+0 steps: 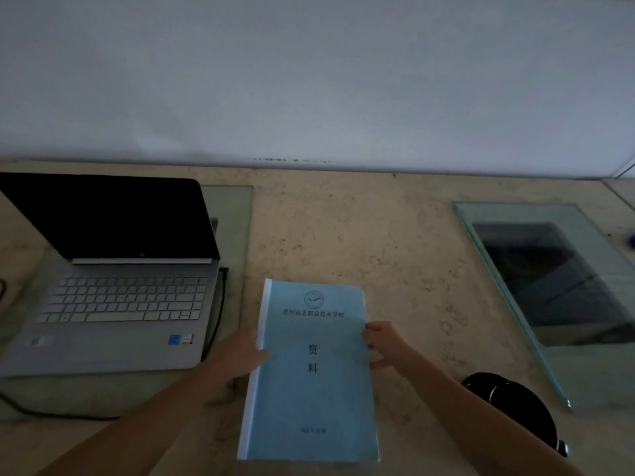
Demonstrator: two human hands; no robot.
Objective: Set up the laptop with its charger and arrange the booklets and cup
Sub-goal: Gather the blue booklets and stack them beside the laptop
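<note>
**At the near edge of the bench [395,235], two hands square up a blue booklet**

Closest to the person, the blue booklet [309,379] lies in the middle of the view, between the two forearms. Whether it rests flat on the stone or is held just above it, I cannot tell. The left hand [240,355] takes the bound edge, its grip pinching the white spine with the thumb on the cover and the fingers hidden beneath. The right hand [385,345] pinches the open edge opposite. Holding both long sides at mid-length lets the person steer and align the booklet, which I judge is the purpose.

The booklet's long axis runs away from the person towards the wall, leaning slightly left. The crest and title head the far end, so the cover reads upright to the person, with the spine facing the laptop.

Right of the booklet, well apart, sits a black round vessel [508,407], possibly the cup. On the left, the laptop [120,304] stands open with a dark screen, its keyboard towards the person. A black charger cable [220,304] runs along the laptop's right side and seems plugged in there, so that part of the task looks settled.

Farther right, a glass panel [515,269] covers a dark recess in the bench. Behind everything is a plain wall [309,80]
</note>
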